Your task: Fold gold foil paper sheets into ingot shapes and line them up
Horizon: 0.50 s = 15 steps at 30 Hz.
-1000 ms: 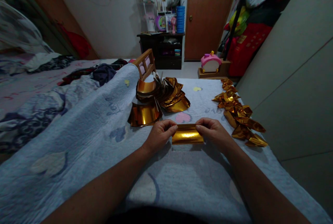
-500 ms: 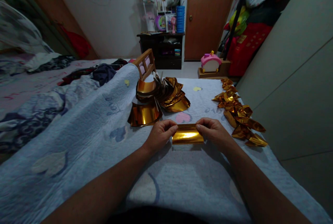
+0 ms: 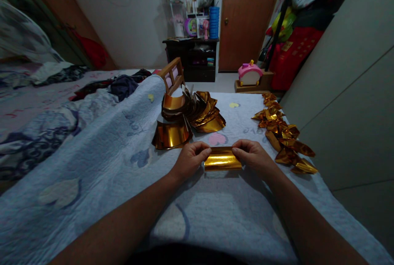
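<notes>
Saw plain gold on the sheet point(image 3: 223, 160), pale blue with scattered hearts on the cloth point(image 3: 215, 207) beneath it.

The gold foil sheet point(image 3: 223, 161) is stretched crosswise in front of you, pinched at both ends of its upper edge. You see it as a wide, short, shiny band, bowed rather than flat, with a bright streak running along its length and a darker strip at the top. You cannot tell whether its lower edge touches the surface beneath. Ahead of it and to your left, you have loose gold foil sheets point(image 3: 172, 134) fanned in overlapping, curled layers, some showing pale edges. To your right, folded gold foil pieces point(image 3: 278, 127), creased and pointed, lie clustered in an uneven row.
</notes>
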Each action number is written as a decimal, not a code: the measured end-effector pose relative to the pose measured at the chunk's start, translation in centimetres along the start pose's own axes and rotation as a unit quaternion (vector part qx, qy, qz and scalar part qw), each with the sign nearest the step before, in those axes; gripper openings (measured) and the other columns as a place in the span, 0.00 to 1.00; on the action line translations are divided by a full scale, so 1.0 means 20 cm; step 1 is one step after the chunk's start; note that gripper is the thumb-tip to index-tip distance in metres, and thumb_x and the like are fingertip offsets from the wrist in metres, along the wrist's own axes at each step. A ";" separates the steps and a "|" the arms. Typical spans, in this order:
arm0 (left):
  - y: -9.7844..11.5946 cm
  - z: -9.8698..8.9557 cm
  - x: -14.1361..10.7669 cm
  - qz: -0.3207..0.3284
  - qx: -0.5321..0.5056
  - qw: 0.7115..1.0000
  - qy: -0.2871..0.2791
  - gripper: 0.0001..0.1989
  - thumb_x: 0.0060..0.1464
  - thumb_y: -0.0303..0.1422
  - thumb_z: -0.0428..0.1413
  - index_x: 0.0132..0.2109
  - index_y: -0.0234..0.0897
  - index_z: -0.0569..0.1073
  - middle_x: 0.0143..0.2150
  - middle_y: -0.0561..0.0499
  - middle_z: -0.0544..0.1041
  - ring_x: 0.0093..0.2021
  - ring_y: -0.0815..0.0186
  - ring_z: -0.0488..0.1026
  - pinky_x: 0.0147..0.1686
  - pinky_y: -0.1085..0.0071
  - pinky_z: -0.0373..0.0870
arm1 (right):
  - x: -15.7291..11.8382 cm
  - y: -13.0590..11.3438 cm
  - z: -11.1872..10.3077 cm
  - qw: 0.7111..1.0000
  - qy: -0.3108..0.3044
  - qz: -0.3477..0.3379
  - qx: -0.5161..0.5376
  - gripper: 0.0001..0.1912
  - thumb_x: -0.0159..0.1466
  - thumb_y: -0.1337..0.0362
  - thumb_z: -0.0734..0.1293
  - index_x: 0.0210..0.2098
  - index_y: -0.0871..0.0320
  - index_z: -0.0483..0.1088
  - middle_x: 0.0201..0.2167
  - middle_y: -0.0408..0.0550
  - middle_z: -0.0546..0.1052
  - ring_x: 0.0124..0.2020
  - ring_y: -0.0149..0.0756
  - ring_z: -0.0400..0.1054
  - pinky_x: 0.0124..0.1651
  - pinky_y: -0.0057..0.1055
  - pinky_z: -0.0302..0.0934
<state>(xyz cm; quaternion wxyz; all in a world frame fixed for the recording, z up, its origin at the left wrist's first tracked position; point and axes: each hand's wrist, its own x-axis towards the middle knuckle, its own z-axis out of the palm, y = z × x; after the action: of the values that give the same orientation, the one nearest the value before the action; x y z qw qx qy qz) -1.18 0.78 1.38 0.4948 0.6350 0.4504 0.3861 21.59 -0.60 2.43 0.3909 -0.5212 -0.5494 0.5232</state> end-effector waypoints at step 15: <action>-0.02 0.01 0.00 0.032 0.193 0.981 -0.005 0.08 0.59 0.33 0.54 0.35 0.36 0.76 0.30 0.52 0.77 0.31 0.65 0.72 0.33 0.72 0.64 | 0.02 0.05 0.04 0.973 0.049 -0.042 -0.221 0.07 0.59 0.62 0.65 0.28 0.57 0.73 0.24 0.44 0.75 0.26 0.34 0.66 0.32 0.30 0.57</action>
<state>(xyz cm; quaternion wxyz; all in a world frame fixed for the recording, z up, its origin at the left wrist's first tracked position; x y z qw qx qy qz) -1.03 0.67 0.99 0.3529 0.7347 0.4930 0.3043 20.87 -0.41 1.30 0.3142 -0.5958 -0.6530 0.3462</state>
